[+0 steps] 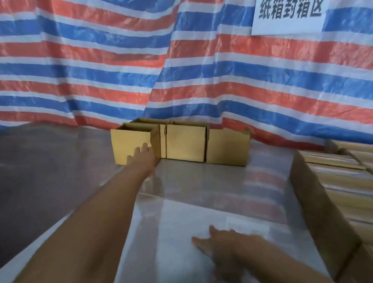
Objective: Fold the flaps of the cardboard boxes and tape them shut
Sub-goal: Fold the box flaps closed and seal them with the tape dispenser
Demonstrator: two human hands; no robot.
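Observation:
Three small brown cardboard boxes stand in a row at the far edge of the table, against the striped tarp: a left box (pixel 129 144), a middle box (pixel 184 141) and a right box (pixel 225 148). Their tops are open. My left hand (pixel 140 156) reaches far forward, fingers straight, touching the front face of the left box near its right corner. My right hand (pixel 221 242) rests flat on the glossy table (pixel 207 184) close to me, fingers spread. No tape is in view.
A red, white and blue striped tarp (pixel 106 58) hangs behind the table with a white paper sign (pixel 291 8) on it. A bundle of flat cardboard sheets (pixel 354 194), tied with cord, lies along the right side. A dark covering (pixel 26 178) spreads at left.

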